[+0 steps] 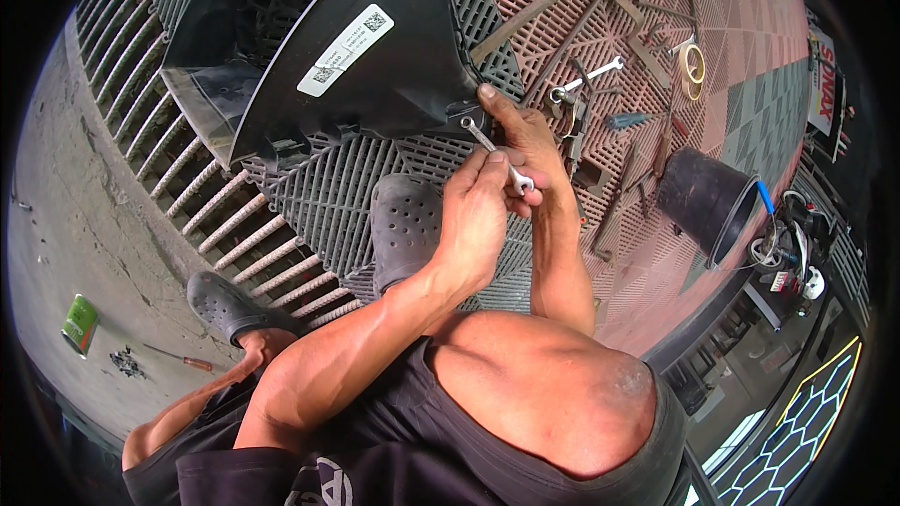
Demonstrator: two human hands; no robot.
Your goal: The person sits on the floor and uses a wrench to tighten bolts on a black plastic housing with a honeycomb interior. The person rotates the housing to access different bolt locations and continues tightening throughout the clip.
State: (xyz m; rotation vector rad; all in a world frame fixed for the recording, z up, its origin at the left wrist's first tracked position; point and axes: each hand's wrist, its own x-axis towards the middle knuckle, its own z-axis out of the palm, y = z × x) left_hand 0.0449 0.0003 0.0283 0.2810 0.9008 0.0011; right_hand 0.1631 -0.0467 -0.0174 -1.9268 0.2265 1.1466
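My left hand (476, 211) pinches a small silver combination wrench (483, 139) between thumb and fingers. The wrench's ring end points up and left, beside the lower right corner of a large black plastic car panel (398, 75). Its open end sticks out past my fingers on the right. Just behind, my right hand (530, 141) is closed at that corner, its thumb lying along the panel's edge. Its other fingers curl under, close to the wrench, and are partly hidden. The panel has a white label and a curved edge. Whatever lies under the ring end cannot be made out.
Right of my hands, a longer wrench (591, 78), tape rolls (692, 70) and several tools lie on red and grey grid tiles. A black bucket (703, 201) stands farther right. At left are a barred floor grate (220, 206), a green can (81, 325) and a screwdriver (183, 358).
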